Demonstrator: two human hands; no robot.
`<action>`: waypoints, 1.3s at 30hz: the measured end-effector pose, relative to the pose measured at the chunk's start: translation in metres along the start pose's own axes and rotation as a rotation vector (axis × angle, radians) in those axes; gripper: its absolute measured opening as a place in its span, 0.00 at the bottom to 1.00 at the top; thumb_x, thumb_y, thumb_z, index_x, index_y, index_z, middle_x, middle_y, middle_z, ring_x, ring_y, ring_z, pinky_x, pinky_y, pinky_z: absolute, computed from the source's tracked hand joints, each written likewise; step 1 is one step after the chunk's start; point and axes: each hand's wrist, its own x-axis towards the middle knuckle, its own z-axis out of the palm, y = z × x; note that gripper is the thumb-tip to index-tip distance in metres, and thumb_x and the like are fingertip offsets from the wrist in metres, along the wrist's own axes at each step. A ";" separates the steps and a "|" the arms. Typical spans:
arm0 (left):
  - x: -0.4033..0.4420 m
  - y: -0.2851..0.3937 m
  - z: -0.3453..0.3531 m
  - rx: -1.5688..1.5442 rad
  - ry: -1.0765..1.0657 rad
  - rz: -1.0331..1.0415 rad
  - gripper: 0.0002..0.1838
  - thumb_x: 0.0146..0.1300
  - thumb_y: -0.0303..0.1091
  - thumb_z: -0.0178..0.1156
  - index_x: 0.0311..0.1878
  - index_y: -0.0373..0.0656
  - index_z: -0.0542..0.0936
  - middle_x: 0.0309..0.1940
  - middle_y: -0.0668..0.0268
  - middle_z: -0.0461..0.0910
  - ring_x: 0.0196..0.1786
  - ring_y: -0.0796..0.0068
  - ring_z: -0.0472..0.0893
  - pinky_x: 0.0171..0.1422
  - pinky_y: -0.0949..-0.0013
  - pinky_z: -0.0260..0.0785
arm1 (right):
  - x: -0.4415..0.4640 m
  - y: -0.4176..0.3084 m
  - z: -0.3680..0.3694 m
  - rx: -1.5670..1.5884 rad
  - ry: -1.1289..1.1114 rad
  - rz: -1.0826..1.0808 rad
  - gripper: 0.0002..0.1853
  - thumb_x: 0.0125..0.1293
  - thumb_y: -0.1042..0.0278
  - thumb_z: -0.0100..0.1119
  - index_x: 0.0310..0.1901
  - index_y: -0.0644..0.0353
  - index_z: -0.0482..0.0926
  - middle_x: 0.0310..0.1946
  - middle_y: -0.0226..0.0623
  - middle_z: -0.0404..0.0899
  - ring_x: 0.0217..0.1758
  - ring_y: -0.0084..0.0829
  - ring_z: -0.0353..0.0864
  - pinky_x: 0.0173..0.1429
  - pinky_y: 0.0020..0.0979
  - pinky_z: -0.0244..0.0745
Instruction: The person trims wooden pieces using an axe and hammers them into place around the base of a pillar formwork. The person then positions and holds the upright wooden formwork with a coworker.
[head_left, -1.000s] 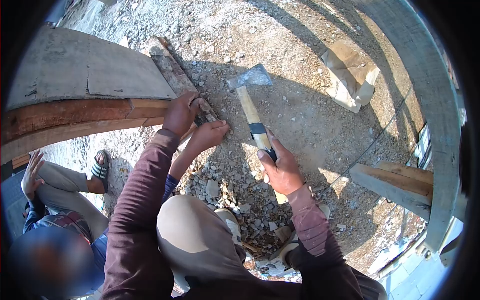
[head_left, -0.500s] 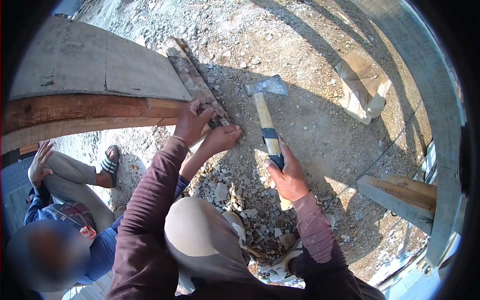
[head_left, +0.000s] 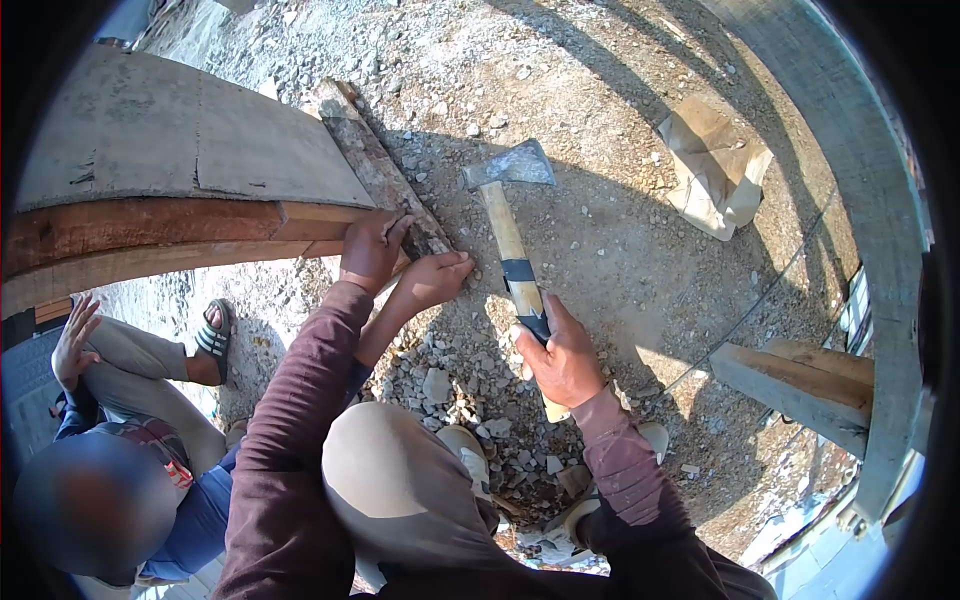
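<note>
My right hand (head_left: 562, 362) is wrapped round the wooden handle of an axe (head_left: 507, 235). Dark tape binds the handle in places, and the grey blade points away from me over the ground. My left hand (head_left: 370, 252) is closed, fingers curled, at the end of a wooden beam (head_left: 240, 225), beside a weathered plank (head_left: 385, 180). What its fingertips hold, if anything, is hidden. Just right of it, a co-worker's hand (head_left: 437, 279) rests with bent fingers at the plank's near end.
The co-worker (head_left: 200, 510) sits at the left, other hand raised by a knee. A grey panel (head_left: 200, 130) lies on the beam. Crumpled brown paper (head_left: 715, 165) and timber pieces (head_left: 795, 385) lie at the right. Rubble (head_left: 435, 385) covers the ground near my feet.
The axe and my right hand have shifted slightly left in view. My left hand has come slightly lower against the beam end. The co-worker's hand stays close beside it.
</note>
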 end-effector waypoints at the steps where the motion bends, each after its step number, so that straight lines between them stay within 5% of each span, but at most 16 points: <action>1: 0.000 -0.002 0.001 0.012 -0.002 0.005 0.13 0.68 0.40 0.63 0.43 0.38 0.85 0.38 0.50 0.85 0.42 0.46 0.83 0.48 0.52 0.75 | 0.000 -0.003 0.001 0.057 0.000 0.033 0.22 0.70 0.70 0.60 0.62 0.62 0.66 0.32 0.43 0.83 0.28 0.35 0.85 0.34 0.37 0.79; 3: 0.001 -0.004 0.003 0.022 -0.015 0.001 0.13 0.68 0.40 0.63 0.44 0.38 0.85 0.39 0.50 0.85 0.43 0.45 0.83 0.49 0.52 0.75 | 0.001 -0.015 0.001 0.171 0.001 0.098 0.19 0.70 0.69 0.61 0.58 0.62 0.66 0.32 0.44 0.83 0.32 0.38 0.87 0.36 0.39 0.79; 4: 0.000 -0.005 0.004 0.020 -0.024 -0.008 0.13 0.68 0.40 0.63 0.45 0.39 0.85 0.40 0.50 0.85 0.43 0.45 0.83 0.49 0.52 0.75 | 0.004 -0.020 0.001 0.301 -0.074 0.306 0.21 0.70 0.70 0.61 0.59 0.61 0.65 0.31 0.48 0.82 0.37 0.49 0.87 0.37 0.42 0.78; 7: -0.002 -0.006 0.004 0.047 -0.035 -0.013 0.13 0.68 0.39 0.63 0.46 0.39 0.86 0.41 0.51 0.85 0.43 0.46 0.83 0.49 0.53 0.75 | 0.003 -0.015 0.011 -0.135 0.058 0.015 0.20 0.71 0.70 0.59 0.60 0.59 0.64 0.33 0.52 0.83 0.39 0.57 0.85 0.38 0.47 0.78; 8: -0.001 -0.006 0.005 0.060 -0.036 -0.010 0.13 0.67 0.38 0.63 0.47 0.40 0.86 0.41 0.51 0.85 0.43 0.46 0.83 0.49 0.53 0.76 | 0.006 -0.012 0.016 -0.057 0.031 0.080 0.19 0.72 0.67 0.58 0.60 0.59 0.65 0.36 0.54 0.83 0.41 0.61 0.83 0.39 0.50 0.77; 15: -0.005 -0.008 0.003 0.042 -0.069 0.003 0.11 0.68 0.37 0.63 0.47 0.41 0.85 0.40 0.52 0.85 0.41 0.47 0.84 0.46 0.53 0.76 | 0.012 -0.012 0.050 -0.084 0.195 -0.055 0.19 0.74 0.64 0.57 0.61 0.60 0.69 0.37 0.55 0.84 0.41 0.61 0.83 0.38 0.50 0.76; 20: -0.005 -0.015 0.006 0.009 -0.024 0.101 0.11 0.68 0.35 0.62 0.46 0.40 0.85 0.40 0.53 0.85 0.40 0.48 0.84 0.46 0.54 0.77 | 0.029 -0.021 0.033 -0.265 -0.079 0.107 0.16 0.74 0.60 0.57 0.55 0.60 0.69 0.36 0.55 0.82 0.38 0.60 0.82 0.37 0.55 0.74; 27: -0.004 -0.014 0.005 -0.010 -0.013 0.147 0.11 0.67 0.35 0.63 0.46 0.39 0.85 0.41 0.54 0.85 0.42 0.48 0.84 0.47 0.54 0.77 | 0.017 -0.023 0.047 -0.046 0.223 -0.168 0.16 0.73 0.63 0.57 0.56 0.62 0.70 0.33 0.56 0.82 0.39 0.60 0.82 0.37 0.49 0.76; 31: 0.000 -0.012 0.001 0.046 -0.062 0.080 0.11 0.67 0.35 0.63 0.45 0.39 0.85 0.40 0.54 0.85 0.42 0.49 0.84 0.47 0.55 0.77 | 0.019 -0.013 0.040 -0.222 -0.041 0.077 0.13 0.73 0.62 0.57 0.51 0.61 0.70 0.34 0.57 0.82 0.40 0.63 0.81 0.39 0.56 0.74; 34: -0.004 -0.010 0.004 0.028 -0.025 0.120 0.10 0.67 0.35 0.64 0.44 0.38 0.84 0.40 0.55 0.85 0.42 0.51 0.85 0.46 0.58 0.77 | 0.018 -0.029 0.033 -0.091 0.033 -0.008 0.13 0.73 0.60 0.56 0.47 0.60 0.68 0.33 0.58 0.81 0.38 0.61 0.82 0.36 0.55 0.74; 37: -0.022 0.012 0.010 -0.221 0.171 -0.187 0.10 0.67 0.35 0.65 0.44 0.38 0.84 0.37 0.55 0.86 0.38 0.57 0.86 0.44 0.62 0.78 | 0.020 -0.018 0.043 -0.090 0.110 -0.037 0.13 0.72 0.63 0.58 0.48 0.62 0.68 0.27 0.52 0.81 0.31 0.58 0.82 0.31 0.50 0.72; 39: -0.034 0.011 0.013 -0.350 0.112 -0.485 0.11 0.68 0.35 0.65 0.44 0.35 0.84 0.34 0.59 0.86 0.33 0.69 0.85 0.41 0.67 0.77 | 0.022 -0.009 0.046 -0.162 0.104 0.005 0.14 0.73 0.62 0.58 0.48 0.62 0.68 0.26 0.51 0.81 0.30 0.58 0.82 0.30 0.49 0.71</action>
